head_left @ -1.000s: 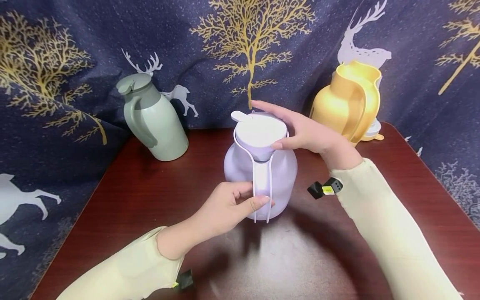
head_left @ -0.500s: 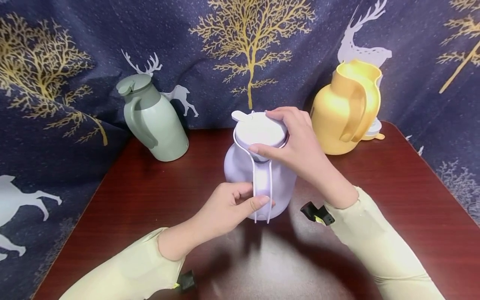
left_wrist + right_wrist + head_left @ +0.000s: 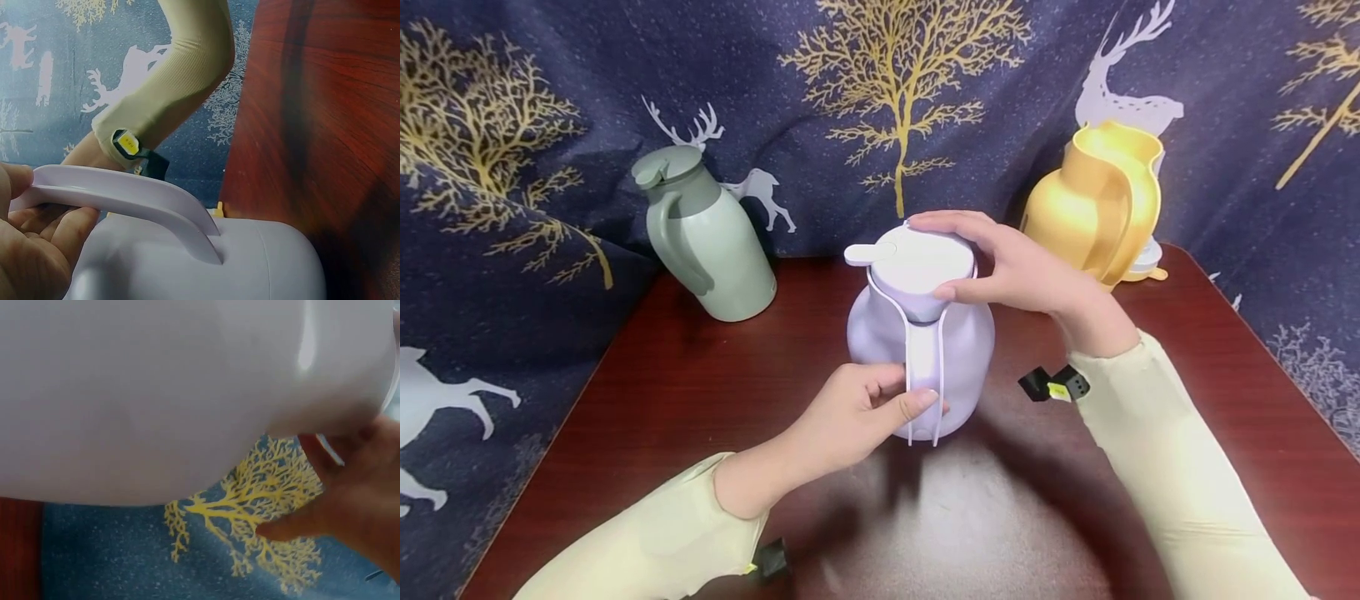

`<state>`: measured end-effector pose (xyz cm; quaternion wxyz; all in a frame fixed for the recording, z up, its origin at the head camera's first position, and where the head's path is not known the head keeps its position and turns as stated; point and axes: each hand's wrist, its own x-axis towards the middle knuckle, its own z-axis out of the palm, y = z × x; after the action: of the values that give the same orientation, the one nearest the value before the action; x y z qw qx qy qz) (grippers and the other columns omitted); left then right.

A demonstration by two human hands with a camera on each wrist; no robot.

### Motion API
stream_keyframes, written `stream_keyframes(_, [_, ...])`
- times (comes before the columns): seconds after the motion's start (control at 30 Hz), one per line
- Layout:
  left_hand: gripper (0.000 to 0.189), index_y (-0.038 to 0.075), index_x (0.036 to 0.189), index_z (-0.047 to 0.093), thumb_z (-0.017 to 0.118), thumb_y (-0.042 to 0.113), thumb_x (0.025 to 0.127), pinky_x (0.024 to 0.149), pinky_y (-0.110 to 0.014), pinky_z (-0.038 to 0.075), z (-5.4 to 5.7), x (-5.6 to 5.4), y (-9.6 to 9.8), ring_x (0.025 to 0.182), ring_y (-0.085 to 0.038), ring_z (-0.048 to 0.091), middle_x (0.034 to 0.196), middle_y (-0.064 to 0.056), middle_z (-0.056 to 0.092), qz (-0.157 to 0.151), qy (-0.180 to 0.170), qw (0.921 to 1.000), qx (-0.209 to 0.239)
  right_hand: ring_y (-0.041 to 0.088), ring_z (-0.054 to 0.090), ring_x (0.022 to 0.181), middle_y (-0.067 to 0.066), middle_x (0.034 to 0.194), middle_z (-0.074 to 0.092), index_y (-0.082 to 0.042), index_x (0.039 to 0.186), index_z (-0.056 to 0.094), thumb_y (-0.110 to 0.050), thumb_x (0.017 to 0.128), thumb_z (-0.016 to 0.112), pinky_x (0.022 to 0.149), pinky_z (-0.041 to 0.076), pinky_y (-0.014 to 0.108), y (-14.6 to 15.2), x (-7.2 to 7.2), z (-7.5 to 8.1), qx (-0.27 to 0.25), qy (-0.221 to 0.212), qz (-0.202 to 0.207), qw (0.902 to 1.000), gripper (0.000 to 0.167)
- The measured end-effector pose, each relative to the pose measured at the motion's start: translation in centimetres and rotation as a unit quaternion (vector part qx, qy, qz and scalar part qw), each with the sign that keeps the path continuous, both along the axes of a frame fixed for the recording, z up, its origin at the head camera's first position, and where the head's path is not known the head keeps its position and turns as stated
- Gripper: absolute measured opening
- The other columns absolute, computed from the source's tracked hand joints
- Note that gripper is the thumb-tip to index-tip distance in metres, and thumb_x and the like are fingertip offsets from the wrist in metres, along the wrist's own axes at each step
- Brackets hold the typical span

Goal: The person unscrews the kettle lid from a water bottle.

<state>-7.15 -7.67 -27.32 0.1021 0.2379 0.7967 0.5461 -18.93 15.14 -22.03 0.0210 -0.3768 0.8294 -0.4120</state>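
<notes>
A lilac thermos jug (image 3: 865,325) stands upright on the table with its handle (image 3: 924,358) towards me. My left hand (image 3: 842,417) grips that handle low down, thumb across its outer face; the left wrist view shows the fingers under the handle (image 3: 125,190). On the jug's mouth sits a white lid (image 3: 921,262) with a small tab (image 3: 861,255) pointing left. My right hand (image 3: 1022,262) holds the lid from the right, thumb on the near edge and fingers on the far edge. In the right wrist view the jug body (image 3: 125,394) hides much of the grip.
A green jug (image 3: 715,242) with its lid on stands at the back left of the dark red wooden table (image 3: 737,383). At the back right is a yellow jug (image 3: 1067,208) without a lid, with a white-and-yellow lid (image 3: 1145,262) beside it. A patterned cloth (image 3: 820,150) hangs behind.
My right hand first turned inwards over the lid, then swung back outwards. The lid has turned anticlockwise, its tab moving left and nearer me. My left hand has stayed on the handle.
</notes>
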Motion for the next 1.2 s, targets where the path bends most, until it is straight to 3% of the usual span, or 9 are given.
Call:
stream_keyframes(0.1, [0.021, -0.001, 0.107, 0.076, 0.066, 0.015, 0.098, 0.076, -0.023, 0.060, 0.0, 0.0, 0.0, 0.083, -0.010, 0.072, 0.095, -0.015, 0.080, 0.004, 0.002, 1.0000, -0.005, 0.014, 0.045, 0.140, 0.007, 0.159, 0.048, -0.009, 0.151, 0.049, -0.013, 0.089, 0.078, 0.109, 0.038, 0.016, 0.3, -0.8, 0.4, -0.011, -0.053, 0.048, 0.9974, 0.069])
stream_keyframes(0.23, [0.020, -0.001, 0.107, 0.076, 0.066, 0.015, 0.098, 0.076, -0.023, 0.059, 0.0, -0.1, 0.0, 0.084, -0.010, 0.072, 0.095, -0.015, 0.080, 0.005, 0.001, 1.0000, -0.007, 0.006, 0.049, 0.132, 0.007, 0.160, 0.045, -0.010, 0.155, 0.044, -0.014, 0.091, 0.077, 0.106, 0.042, 0.014, 0.6, -1.5, 0.5, -0.022, -0.126, 0.081, 0.9885, 0.072])
stream_keyframes(0.47, [0.022, -0.001, 0.109, 0.076, 0.065, 0.015, 0.099, 0.080, -0.024, 0.060, 0.2, 0.0, 0.0, 0.088, -0.009, 0.073, 0.098, -0.015, 0.080, 0.004, -0.009, 0.9999, 0.002, 0.002, 0.044, 0.137, 0.002, 0.169, 0.031, -0.016, 0.161, 0.032, -0.024, 0.091, 0.076, 0.108, 0.041, 0.013, 0.7, -2.3, 0.4, -0.018, -0.160, 0.110, 0.9808, 0.083])
stream_keyframes(0.63, [0.023, -0.001, 0.109, 0.076, 0.066, 0.017, 0.099, 0.080, -0.024, 0.060, 0.0, 0.0, 0.0, 0.089, -0.008, 0.074, 0.099, -0.015, 0.081, 0.002, -0.013, 0.9999, 0.011, 0.002, 0.039, 0.141, 0.005, 0.171, 0.025, -0.013, 0.163, 0.025, -0.022, 0.092, 0.071, 0.112, 0.037, 0.011, 0.5, -1.8, 0.2, -0.060, -0.187, 0.117, 0.9736, 0.085])
stream_keyframes(0.73, [0.023, -0.001, 0.109, 0.076, 0.065, 0.017, 0.099, 0.080, -0.024, 0.060, 0.0, 0.0, 0.1, 0.088, -0.007, 0.073, 0.099, -0.015, 0.081, -0.002, -0.016, 0.9998, 0.010, 0.008, 0.041, 0.140, 0.007, 0.166, 0.034, -0.014, 0.162, 0.029, -0.019, 0.097, 0.065, 0.116, 0.035, 0.017, 0.1, -0.3, 0.2, -0.078, -0.173, 0.056, 0.9802, 0.075])
stream_keyframes(0.83, [0.023, -0.001, 0.109, 0.076, 0.065, 0.017, 0.099, 0.077, -0.024, 0.060, 0.0, -0.1, 0.3, 0.085, -0.007, 0.072, 0.097, -0.015, 0.080, -0.001, -0.016, 0.9999, 0.003, 0.018, 0.037, 0.148, 0.008, 0.164, 0.038, -0.014, 0.159, 0.037, -0.018, 0.099, 0.063, 0.125, 0.030, 0.033, -0.5, 1.8, 0.3, -0.052, -0.105, -0.045, 0.9921, 0.065])
stream_keyframes(0.97, [0.023, 0.000, 0.109, 0.076, 0.065, 0.017, 0.099, 0.077, -0.024, 0.060, 0.1, -0.1, 0.2, 0.085, -0.008, 0.072, 0.097, -0.015, 0.080, 0.004, -0.012, 0.9999, -0.002, 0.031, 0.030, 0.154, 0.012, 0.164, 0.039, -0.009, 0.154, 0.046, -0.025, 0.094, 0.072, 0.129, 0.022, 0.050, -1.9, 3.9, -0.1, 0.000, 0.001, -0.158, 0.9875, 0.067])
stream_keyframes(1.07, [0.024, 0.000, 0.111, 0.076, 0.065, 0.018, 0.099, 0.079, -0.024, 0.061, 0.0, -0.1, 0.2, 0.088, -0.008, 0.074, 0.099, -0.015, 0.080, 0.006, -0.012, 0.9999, 0.000, 0.034, 0.033, 0.149, 0.015, 0.160, 0.045, -0.006, 0.152, 0.047, -0.029, 0.089, 0.078, 0.127, 0.026, 0.050, -2.7, 4.6, -0.4, 0.001, 0.030, -0.196, 0.9801, 0.074])
stream_keyframes(1.2, [0.023, -0.001, 0.110, 0.076, 0.066, 0.018, 0.099, 0.078, -0.024, 0.061, 0.0, 0.0, 0.1, 0.088, -0.007, 0.074, 0.099, -0.015, 0.081, 0.006, -0.014, 0.9999, 0.004, 0.033, 0.039, 0.146, 0.015, 0.157, 0.050, -0.005, 0.150, 0.050, -0.027, 0.086, 0.081, 0.125, 0.031, 0.048, -3.0, 4.5, -0.6, -0.014, 0.033, -0.206, 0.9778, 0.074])
